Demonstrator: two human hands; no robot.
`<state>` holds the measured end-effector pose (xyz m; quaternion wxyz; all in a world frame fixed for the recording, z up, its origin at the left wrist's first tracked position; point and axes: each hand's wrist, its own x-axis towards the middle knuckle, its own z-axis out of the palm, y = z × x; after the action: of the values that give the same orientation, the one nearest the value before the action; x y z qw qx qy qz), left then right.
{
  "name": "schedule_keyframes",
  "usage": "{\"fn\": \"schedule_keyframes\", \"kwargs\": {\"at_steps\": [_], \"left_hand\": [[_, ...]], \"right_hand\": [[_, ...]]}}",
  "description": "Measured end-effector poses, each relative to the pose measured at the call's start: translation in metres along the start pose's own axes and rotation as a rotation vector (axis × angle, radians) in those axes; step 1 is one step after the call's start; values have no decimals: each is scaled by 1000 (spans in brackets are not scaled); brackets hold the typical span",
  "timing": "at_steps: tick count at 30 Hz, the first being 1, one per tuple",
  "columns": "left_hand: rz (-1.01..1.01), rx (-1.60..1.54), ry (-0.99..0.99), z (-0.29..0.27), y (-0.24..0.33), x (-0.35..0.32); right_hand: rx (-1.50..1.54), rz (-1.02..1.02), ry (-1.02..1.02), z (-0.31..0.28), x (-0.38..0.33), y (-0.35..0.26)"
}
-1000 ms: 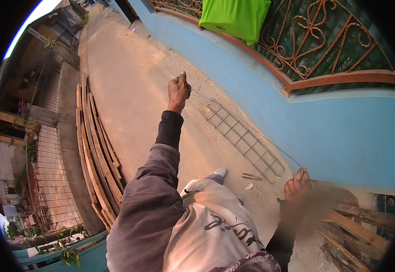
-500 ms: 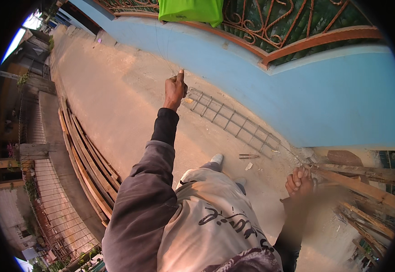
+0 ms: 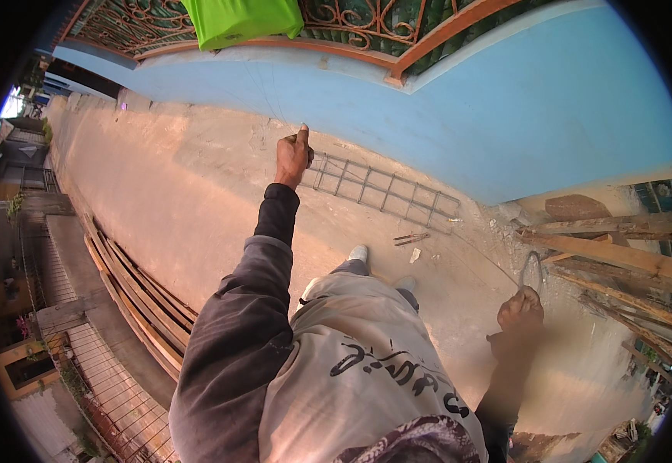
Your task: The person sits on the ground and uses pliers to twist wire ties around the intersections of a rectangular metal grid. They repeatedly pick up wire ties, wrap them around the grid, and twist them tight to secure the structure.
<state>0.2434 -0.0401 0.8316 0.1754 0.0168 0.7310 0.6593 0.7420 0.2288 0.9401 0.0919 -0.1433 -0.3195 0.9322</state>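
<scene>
My left arm stretches forward, and my left hand (image 3: 295, 157) is closed in a fist with the thumb upward. Thin wire strands (image 3: 268, 96) rise from it against the blue wall. My right hand (image 3: 521, 310), low on the right, closes on the wire, which bends into a loop (image 3: 533, 266) above the fingers. From there a thin length of wire (image 3: 490, 261) runs slantwise toward my left hand, passing over a rebar frame (image 3: 364, 184) on the ground. Long-handled pliers (image 3: 411, 238) lie beside the frame, close to my shoes.
A blue wall (image 3: 475, 116) topped by rust-coloured ironwork (image 3: 359, 27) runs along the far side, with a bright green bag or cloth (image 3: 243, 21) on it. Long planks (image 3: 131, 289) lie at left. Timber (image 3: 621, 255) is piled at right. A pale scrap (image 3: 415, 255) lies near the pliers.
The view has swung, so the wall and green item sit further left. My right hand has dropped lower, and the wire loop above it now shows. My left hand stays closed and outstretched.
</scene>
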Motion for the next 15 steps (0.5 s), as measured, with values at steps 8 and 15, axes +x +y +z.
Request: {"fn": "schedule_keyframes", "kwargs": {"at_steps": [8,15], "left_hand": [[128,372,30,14,-29,10],[-47,175,-81,55,-47,-19]], "right_hand": [[-1445,777,45,2,-17,-13],[-355,19,647,-29,-51,-43]]}}
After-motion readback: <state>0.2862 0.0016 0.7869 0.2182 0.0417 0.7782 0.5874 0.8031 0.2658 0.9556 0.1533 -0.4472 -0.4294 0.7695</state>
